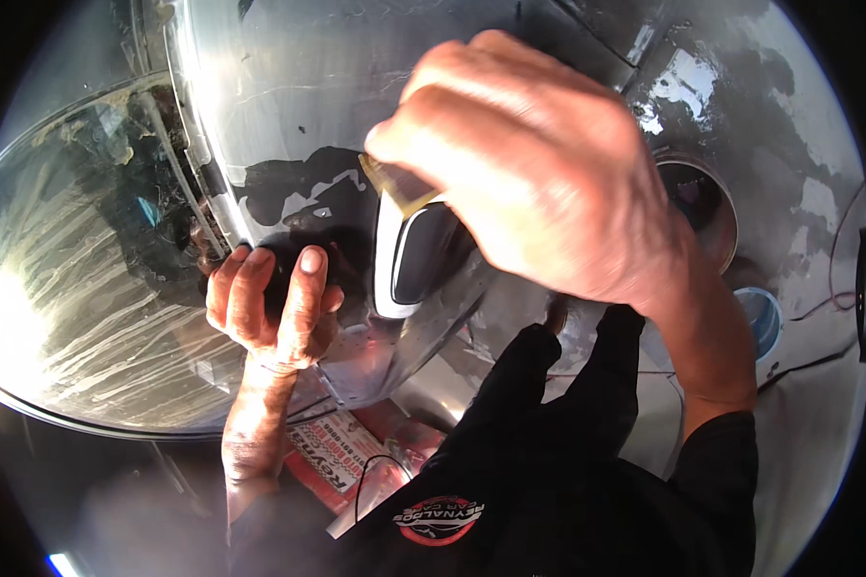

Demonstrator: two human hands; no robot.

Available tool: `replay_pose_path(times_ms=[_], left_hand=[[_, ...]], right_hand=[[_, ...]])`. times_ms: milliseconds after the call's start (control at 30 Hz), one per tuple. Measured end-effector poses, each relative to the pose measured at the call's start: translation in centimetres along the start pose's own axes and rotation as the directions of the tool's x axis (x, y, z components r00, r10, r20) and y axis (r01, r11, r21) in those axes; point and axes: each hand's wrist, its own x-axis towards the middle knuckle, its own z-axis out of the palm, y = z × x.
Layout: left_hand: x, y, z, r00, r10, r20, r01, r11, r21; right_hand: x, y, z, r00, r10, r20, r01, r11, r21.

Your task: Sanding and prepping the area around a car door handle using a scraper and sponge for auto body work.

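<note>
My right hand (548,173) is closed above a dark, glossy vehicle panel (269,115), its thumb and fingers pinching a thin yellowish strip (404,194). Just below the strip is a smooth, elongated piece with a white rim and a black middle (416,264); whether it is fixed to the panel or held by the hand is hidden. Farther left, my left hand (284,308) rests on the dark surface with its fingers apart and the index finger stretched forward. What lies in the dark area between its fingers is hard to make out.
Streaky glass (77,317) curves along the left side. On the floor at right are a round, open container (698,197) and a light blue bucket (760,322). A dark cable (808,365) runs near the right edge. A red and white printed sheet (342,462) lies below the panel.
</note>
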Motion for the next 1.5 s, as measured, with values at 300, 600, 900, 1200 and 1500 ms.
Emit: replay_pose_path(times_ms=[300,600,900,1200,1500], left_hand=[[0.1,0.2,0.2,1.000,0.009,0.003,-0.009,0.999,0.045],[-0.3,0.0,0.2,1.000,0.005,0.002,-0.005,1.000,0.020],[-0.1,0.4,0.3,1.000,0.006,-0.015,-0.005,0.998,0.065],[0.1,0.0,-0.1,0.998,0.057,0.015,-0.058,0.992,0.111],[-0.2,0.1,0.6,0.999,0.026,-0.034,-0.021,0.990,0.143]], right_hand=[[-0.9,-0.1,1.1,0.997,0.030,-0.067,-0.032,0.999,-0.030],[-1.1,-0.4,2.5,0.998,-0.016,-0.056,0.006,0.983,-0.185],[-7.8,-2.8,5.0,0.720,0.528,-0.450,-0.429,0.849,0.309],[-8.0,-3.1,7.5,0.617,0.570,-0.543,-0.457,0.821,0.342],[-9.1,-2.6,8.5,0.642,0.535,-0.549,-0.372,0.843,0.388]])
